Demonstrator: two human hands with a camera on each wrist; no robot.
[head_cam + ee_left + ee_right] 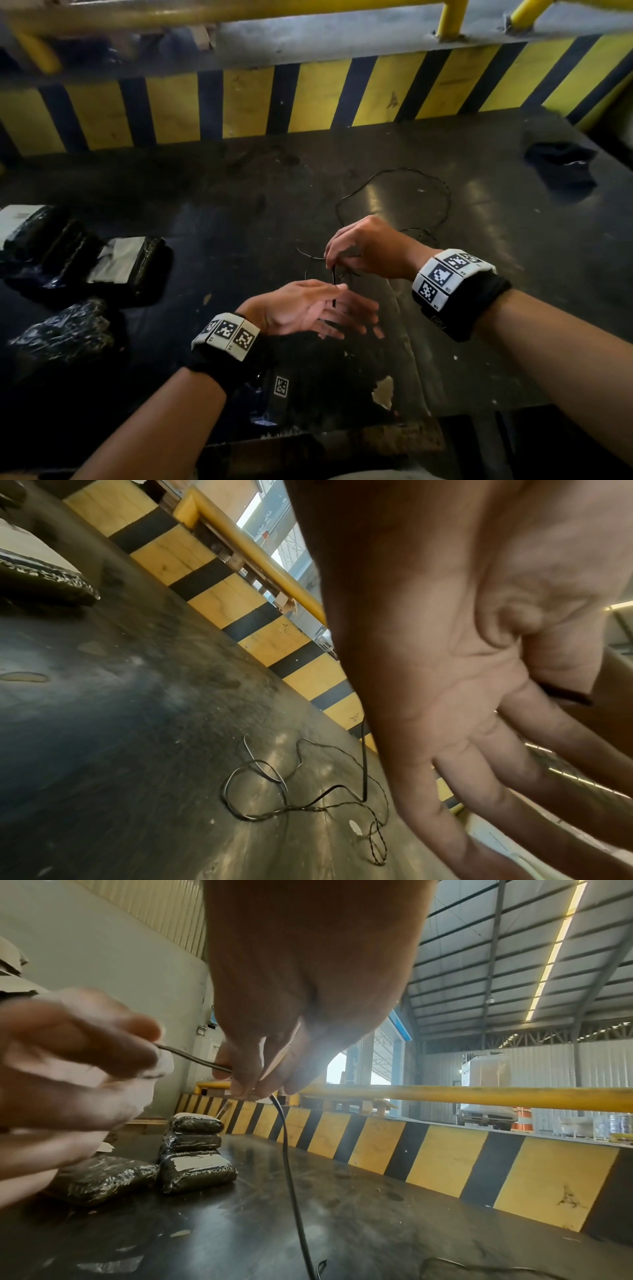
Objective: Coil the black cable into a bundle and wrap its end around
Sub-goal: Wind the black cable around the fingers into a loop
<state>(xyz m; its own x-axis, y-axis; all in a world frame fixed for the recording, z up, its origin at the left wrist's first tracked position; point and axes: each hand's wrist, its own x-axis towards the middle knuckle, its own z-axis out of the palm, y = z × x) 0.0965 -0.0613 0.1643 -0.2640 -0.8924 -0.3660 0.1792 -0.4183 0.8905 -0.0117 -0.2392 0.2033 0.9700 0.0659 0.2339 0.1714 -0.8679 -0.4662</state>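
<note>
Head view: right hand (366, 250) pinches the thin black cable (334, 286); at 7 o'clock, left hand (301, 308) lies flat-open under its end; loose loops on the desk (205, 192).

The head camera looks down from above at the dark table (212, 192). Each wrist camera sits low and very close behind its own hand, looking far across the table toward the striped wall (445, 1153). All three see both.

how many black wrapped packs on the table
3 show in the head view, all at the table's left: far-left pack, middle pack, nearest pack. The right wrist view hints at stacking, so maybe more.
</note>
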